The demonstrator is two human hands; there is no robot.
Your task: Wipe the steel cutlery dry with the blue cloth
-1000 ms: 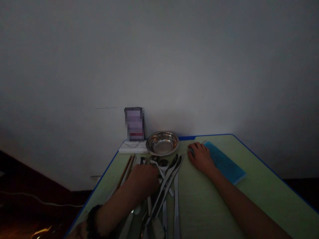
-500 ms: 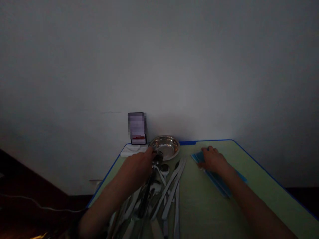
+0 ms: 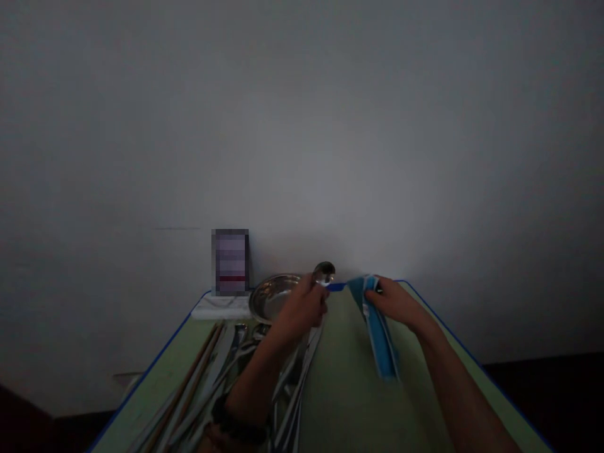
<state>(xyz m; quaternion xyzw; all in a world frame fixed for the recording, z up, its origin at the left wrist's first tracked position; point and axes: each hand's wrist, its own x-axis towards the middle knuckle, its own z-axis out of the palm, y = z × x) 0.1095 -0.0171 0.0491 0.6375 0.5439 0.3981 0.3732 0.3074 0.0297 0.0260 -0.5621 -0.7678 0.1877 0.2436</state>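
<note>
My left hand (image 3: 304, 305) is closed on a metal spoon (image 3: 324, 272), whose shiny round bowl points up past my fingers; the handle is hidden by the hand. My right hand (image 3: 389, 299) pinches the top of a folded blue cloth (image 3: 383, 343) with pale edges, which hangs down over the table. The two hands are a short way apart. Behind my left hand is a shallow steel bowl (image 3: 264, 302), partly covered by the hand. Under my left forearm lie several metal utensils (image 3: 221, 358), among them long-handled pieces and spoons.
Brown chopsticks (image 3: 193, 371) lie at the left of the utensils. A phone (image 3: 231, 261) with a blurred screen stands against the wall at the back left, on a folded white cloth (image 3: 219, 307). The green tabletop (image 3: 349, 402) has a blue edge and meets the wall.
My left hand has lifted the spoon and carried it to the right. The right hand has raised the blue cloth off the table. The view has shifted right.
</note>
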